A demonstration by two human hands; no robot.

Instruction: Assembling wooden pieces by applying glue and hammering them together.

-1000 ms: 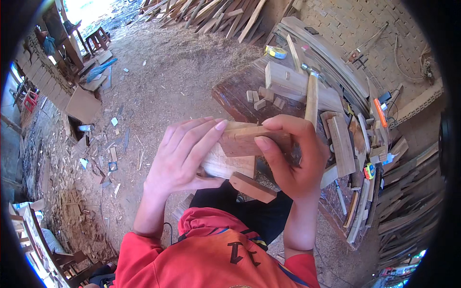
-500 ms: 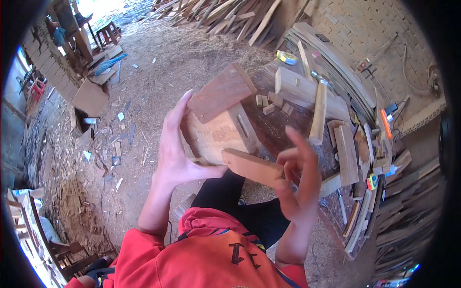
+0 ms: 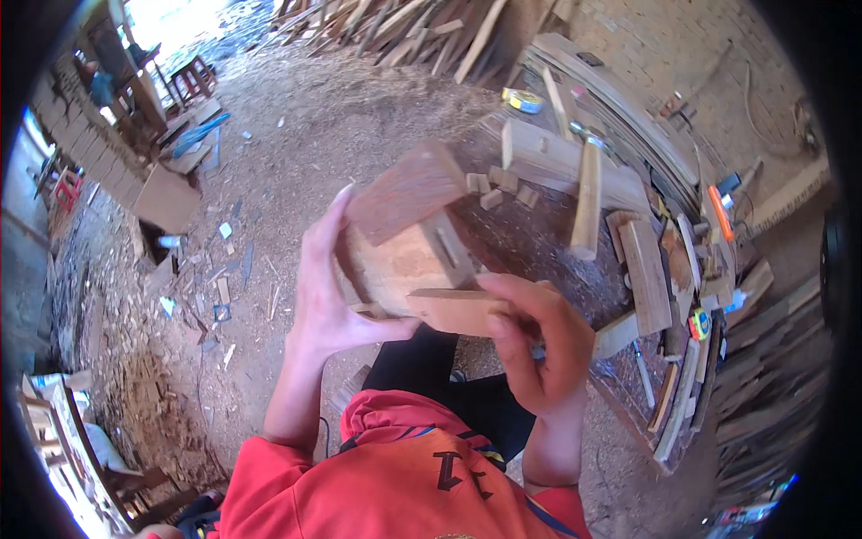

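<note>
My left hand is wrapped round the left side of a small wooden assembly, its thumb along the near edge. The assembly has a pale wood panel with a slot near its right edge. A reddish-brown board sits across its far end. At the near side a short flat wooden piece meets the panel. My right hand pinches that piece's right end between thumb and fingers. Whether the piece is joined to the panel, I cannot tell.
On the dark workbench to the right lie a hammer, a thick wood block, several small wood offcuts and a yellow tape measure. Long planks line its far side. Wood scraps litter the floor on the left.
My right hand has moved left and its raised fingers have closed onto the flat wooden piece. That piece has turned closer to level. The left hand keeps its grip on the assembly.
</note>
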